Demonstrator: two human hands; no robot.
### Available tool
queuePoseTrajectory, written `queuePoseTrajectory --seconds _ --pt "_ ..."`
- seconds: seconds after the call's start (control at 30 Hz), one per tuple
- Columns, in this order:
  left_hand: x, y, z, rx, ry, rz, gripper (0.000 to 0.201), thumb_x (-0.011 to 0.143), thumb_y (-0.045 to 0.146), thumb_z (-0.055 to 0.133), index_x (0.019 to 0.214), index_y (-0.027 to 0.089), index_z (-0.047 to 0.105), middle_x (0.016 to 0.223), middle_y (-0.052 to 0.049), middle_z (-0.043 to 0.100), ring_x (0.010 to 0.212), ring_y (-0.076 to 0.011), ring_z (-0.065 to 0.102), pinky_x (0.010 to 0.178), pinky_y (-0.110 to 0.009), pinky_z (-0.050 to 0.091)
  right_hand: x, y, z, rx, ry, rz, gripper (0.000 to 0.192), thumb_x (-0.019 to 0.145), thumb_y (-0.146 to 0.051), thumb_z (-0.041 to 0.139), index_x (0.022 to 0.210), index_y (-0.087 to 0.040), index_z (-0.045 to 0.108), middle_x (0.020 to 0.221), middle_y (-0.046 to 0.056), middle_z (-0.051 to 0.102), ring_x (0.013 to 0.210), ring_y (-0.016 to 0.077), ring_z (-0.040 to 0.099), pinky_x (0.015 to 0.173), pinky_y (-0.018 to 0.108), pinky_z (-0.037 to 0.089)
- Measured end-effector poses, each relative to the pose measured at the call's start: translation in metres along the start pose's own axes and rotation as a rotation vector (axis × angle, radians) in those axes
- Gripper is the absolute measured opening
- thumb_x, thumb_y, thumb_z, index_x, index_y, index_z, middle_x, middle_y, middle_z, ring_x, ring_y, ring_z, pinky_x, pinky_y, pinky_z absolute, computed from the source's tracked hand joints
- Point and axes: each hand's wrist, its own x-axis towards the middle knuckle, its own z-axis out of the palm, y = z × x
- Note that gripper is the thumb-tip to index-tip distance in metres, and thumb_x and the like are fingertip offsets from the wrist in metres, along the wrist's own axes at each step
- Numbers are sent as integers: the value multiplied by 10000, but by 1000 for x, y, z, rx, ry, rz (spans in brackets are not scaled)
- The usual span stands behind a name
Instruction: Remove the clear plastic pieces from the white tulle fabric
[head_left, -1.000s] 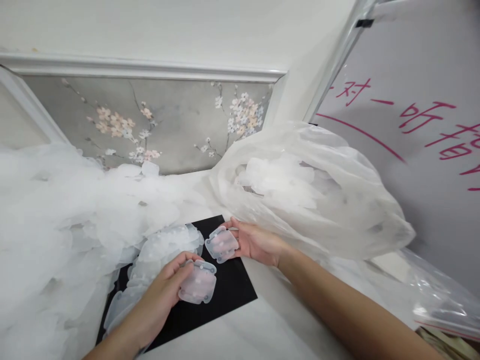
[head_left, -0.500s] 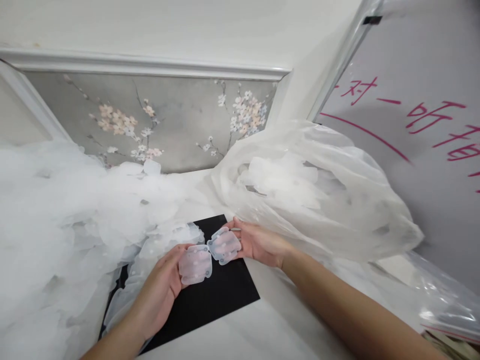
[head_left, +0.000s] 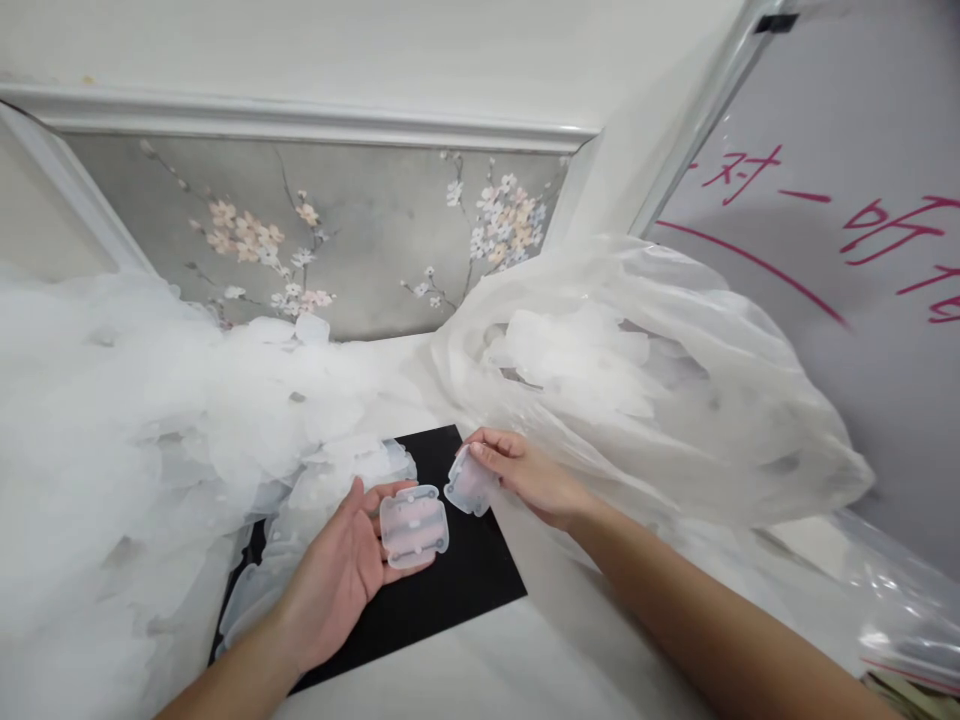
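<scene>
The left hand (head_left: 341,570) is lying palm up, its grip cradling a translucent plastic piece (head_left: 414,525) flat on the fingertips over the black mat (head_left: 457,585). The right hand (head_left: 529,475) is pinching a second plastic piece (head_left: 469,482) by its edge, tilted, just beside the first.

To do this well, the two pieces probably want squaring up corner to corner, with the small studs facing, before any pressing; the dark mat is helping the clear edges show.

The studs are too faint to count. The heap of pieces (head_left: 150,440) on the left is blurring into one white mass, and the bag (head_left: 675,400) is veiling its contents. The worktop (head_left: 525,670) is running out of view.
</scene>
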Motion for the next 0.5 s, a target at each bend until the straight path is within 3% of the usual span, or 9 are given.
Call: queuePoseTrajectory --seconds 0.1,0.23,0.37,0.5 --pt "0 -1 2 -7 -16 -2 641 901 630 386 1300 141 497 1275 -170 597 1186 -332 564 1022 -519 415 -3 -3 2 -2 1 32 466 755 -527 671 950 -124 541 815 35 640 701 91 617 655 212 472" --pt "-1 0 5 -13 -18 -11 666 893 647 384 1323 148 482 1295 -170 583 1191 -334 560 1024 -521 408 -6 -9 2 2 43 47 481 638 -410 788 898 -129 497 812 11 625 720 82 612 688 208 481" --pt "0 2 7 -28 -14 -18 685 890 654 378 1345 149 465 1321 -177 562 1217 -342 536 1028 -533 398 -8 -12 0 142 31 67 545 586 -444 817 795 -138 417 731 -24 560 644 59 545 628 200 453" --pt "-2 2 8 -43 -59 -18 671 908 640 348 1352 149 458 1317 -177 562 1224 -346 526 1031 -554 383 -9 -12 0 269 -34 -1 528 605 -461 815 768 -119 448 773 -14 533 703 40 519 673 178 435"
